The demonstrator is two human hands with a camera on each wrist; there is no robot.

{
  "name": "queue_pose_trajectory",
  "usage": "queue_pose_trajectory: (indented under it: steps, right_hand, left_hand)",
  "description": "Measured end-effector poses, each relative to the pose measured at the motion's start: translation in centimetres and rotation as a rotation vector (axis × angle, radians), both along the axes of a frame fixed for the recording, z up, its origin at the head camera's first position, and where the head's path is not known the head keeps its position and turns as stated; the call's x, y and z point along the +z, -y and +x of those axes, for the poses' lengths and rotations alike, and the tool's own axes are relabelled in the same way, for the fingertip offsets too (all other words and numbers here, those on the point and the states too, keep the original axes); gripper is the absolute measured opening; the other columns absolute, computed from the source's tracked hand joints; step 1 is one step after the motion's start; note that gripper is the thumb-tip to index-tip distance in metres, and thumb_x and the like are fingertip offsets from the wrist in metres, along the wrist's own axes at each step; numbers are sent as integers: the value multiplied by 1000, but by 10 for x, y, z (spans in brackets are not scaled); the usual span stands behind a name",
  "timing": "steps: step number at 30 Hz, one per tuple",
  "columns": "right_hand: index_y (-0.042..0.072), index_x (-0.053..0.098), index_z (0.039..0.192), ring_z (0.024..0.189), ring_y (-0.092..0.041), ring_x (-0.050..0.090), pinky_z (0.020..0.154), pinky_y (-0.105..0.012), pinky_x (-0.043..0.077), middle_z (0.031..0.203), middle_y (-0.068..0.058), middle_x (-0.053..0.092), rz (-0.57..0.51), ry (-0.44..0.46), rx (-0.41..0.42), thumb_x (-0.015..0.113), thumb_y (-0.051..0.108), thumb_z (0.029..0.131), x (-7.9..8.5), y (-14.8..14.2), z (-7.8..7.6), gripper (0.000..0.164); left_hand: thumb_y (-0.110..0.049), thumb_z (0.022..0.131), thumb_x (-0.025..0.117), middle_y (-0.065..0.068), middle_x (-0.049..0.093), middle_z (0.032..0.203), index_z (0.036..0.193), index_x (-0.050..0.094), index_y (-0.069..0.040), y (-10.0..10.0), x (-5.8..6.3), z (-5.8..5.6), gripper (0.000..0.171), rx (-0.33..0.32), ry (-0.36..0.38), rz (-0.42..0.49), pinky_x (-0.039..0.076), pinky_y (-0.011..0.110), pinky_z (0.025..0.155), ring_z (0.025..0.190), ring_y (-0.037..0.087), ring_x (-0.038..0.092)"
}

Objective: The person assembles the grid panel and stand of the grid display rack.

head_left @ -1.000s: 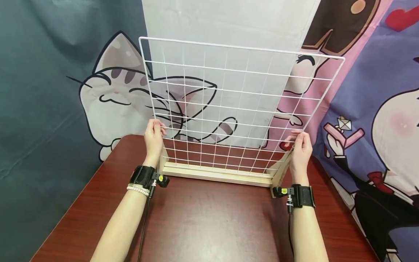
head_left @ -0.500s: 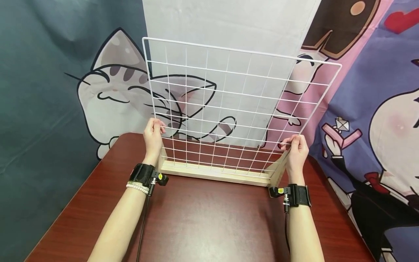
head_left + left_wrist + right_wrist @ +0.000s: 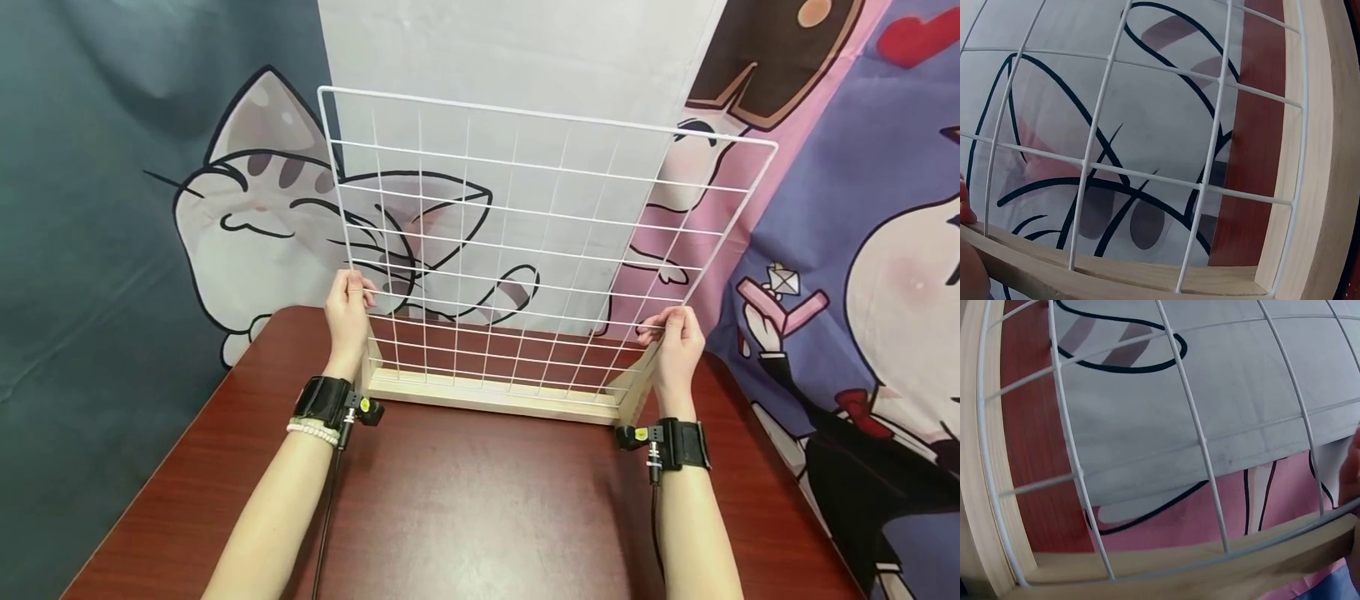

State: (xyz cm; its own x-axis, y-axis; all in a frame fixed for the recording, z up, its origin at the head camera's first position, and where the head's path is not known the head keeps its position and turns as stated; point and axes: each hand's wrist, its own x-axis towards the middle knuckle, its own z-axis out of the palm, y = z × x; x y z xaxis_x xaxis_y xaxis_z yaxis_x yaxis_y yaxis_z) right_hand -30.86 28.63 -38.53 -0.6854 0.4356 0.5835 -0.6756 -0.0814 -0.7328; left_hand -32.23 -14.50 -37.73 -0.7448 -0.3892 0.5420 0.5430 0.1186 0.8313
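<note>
A white wire grid panel (image 3: 480, 106) stands upright, leaning slightly, in a pale wooden frame (image 3: 491, 402) with a bottom rail and two side pieces. My left hand (image 3: 347, 317) grips the left edge of the panel just above the left side piece, thumb toward me. At the opposite edge my right hand (image 3: 677, 346) pinches the panel with its fingers partly behind the wires. In the left wrist view, the panel's lower edge wire (image 3: 1302, 107) lies along the wooden rail (image 3: 1329, 144). The right wrist view has the lower corner against the wood (image 3: 974, 444) too.
The frame rests on a reddish-brown table (image 3: 480, 500). Behind it hang printed cloths, with a cartoon cat (image 3: 262, 192) on the left one. Each wrist wears a strapped camera, and a cable (image 3: 324, 525) runs down beside the left forearm.
The panel's upper right corner has dropped slightly and shifted left. My right hand has moved a little left with it. My left hand has barely moved.
</note>
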Motion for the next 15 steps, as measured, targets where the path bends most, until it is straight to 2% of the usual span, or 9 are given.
queue_pose_trajectory:
  steps: [4,10,13,15]
  right_hand:
    - [3,51,75,41,-10,60,40,-22,49,60,-3,67,21,34,16,46,19,102,1,-2,3,32]
    - [-4,50,75,42,-12,62,42,-23,51,58,-4,67,66,60,45,47,18,101,0,-8,6,34]
    - [-3,50,75,42,-13,62,42,-22,50,58,-4,67,67,64,52,45,14,102,0,-11,6,32]
    - [-1,51,75,42,-12,61,42,-22,50,58,-4,67,63,68,53,44,12,102,-1,-10,6,31]
  left_hand:
    - [-9,103,43,-1,57,72,90,49,20,0,2,0,32,6,-20,24,43,19,57,57,10,51]
    - [-6,102,42,4,57,71,89,49,21,0,2,0,31,0,-19,24,44,17,58,57,10,52]
    - [-7,103,42,6,57,73,89,49,20,-1,0,0,31,10,-15,3,44,16,59,58,9,52]
    - [-8,103,41,13,58,74,90,49,20,-2,-1,0,32,24,-17,-13,43,15,59,58,9,52]
